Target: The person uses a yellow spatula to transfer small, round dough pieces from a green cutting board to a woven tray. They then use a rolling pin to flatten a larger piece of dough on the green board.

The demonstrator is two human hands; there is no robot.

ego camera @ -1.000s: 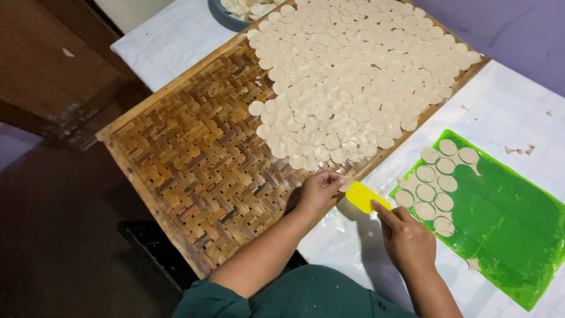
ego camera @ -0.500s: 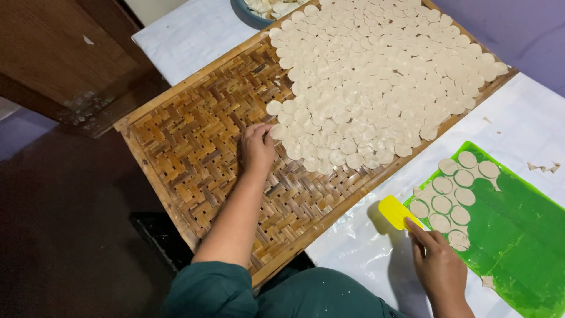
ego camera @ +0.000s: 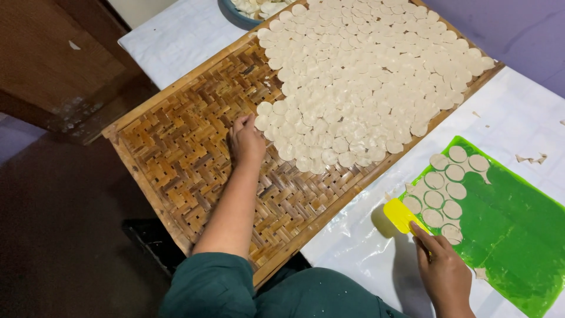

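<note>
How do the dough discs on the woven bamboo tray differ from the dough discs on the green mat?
The discs on the bamboo tray are very many, packed and overlapping; the discs on the green mat are few, in a small cluster. The left hand rests at the edge of the tray group; the right hand holds a yellow scraper beside the mat group. Both are pale, round and flat.

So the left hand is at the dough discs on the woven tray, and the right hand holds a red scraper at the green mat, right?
Not quite: the head view shows a yellow scraper, not red. The left hand is at the dough discs on the woven tray; the right hand holds it at the green mat.
</note>
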